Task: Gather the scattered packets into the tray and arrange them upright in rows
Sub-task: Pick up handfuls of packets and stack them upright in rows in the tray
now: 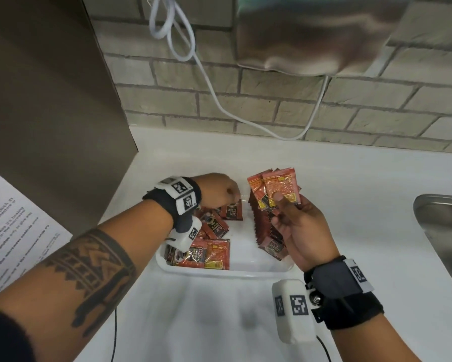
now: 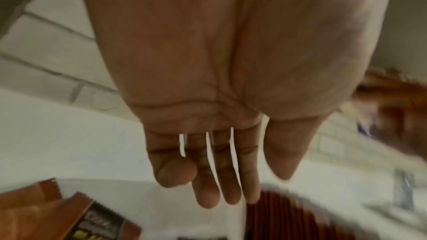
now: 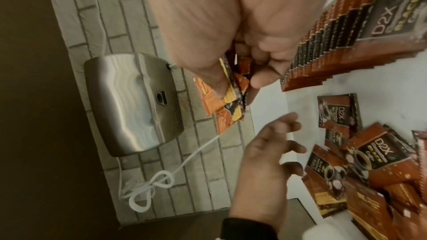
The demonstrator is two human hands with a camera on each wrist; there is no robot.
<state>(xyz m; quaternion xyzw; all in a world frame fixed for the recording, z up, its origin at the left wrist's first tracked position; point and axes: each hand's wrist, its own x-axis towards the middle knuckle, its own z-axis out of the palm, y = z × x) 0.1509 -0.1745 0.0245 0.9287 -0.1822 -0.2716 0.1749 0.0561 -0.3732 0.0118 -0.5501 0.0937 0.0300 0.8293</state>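
A white tray (image 1: 227, 273) sits on the counter. Several brown coffee packets (image 1: 209, 252) lie loose and flat in its left half, also seen in the right wrist view (image 3: 381, 152). A row of packets (image 1: 264, 226) stands upright along the tray's right side (image 3: 346, 34). My right hand (image 1: 282, 205) grips a small stack of packets (image 1: 274, 189) above that row, thumb pressed on the front one. My left hand (image 1: 234, 195) hovers over the tray's far left corner above the loose packets. Its fingers (image 2: 231, 189) are straight and hold nothing.
A steel sink (image 1: 444, 231) lies to the right. On the brick wall behind, a metal hand dryer (image 1: 311, 35) hangs with a looped white cable (image 1: 219, 100). A brown panel (image 1: 50, 100) and a printed sheet (image 1: 16, 231) stand to the left.
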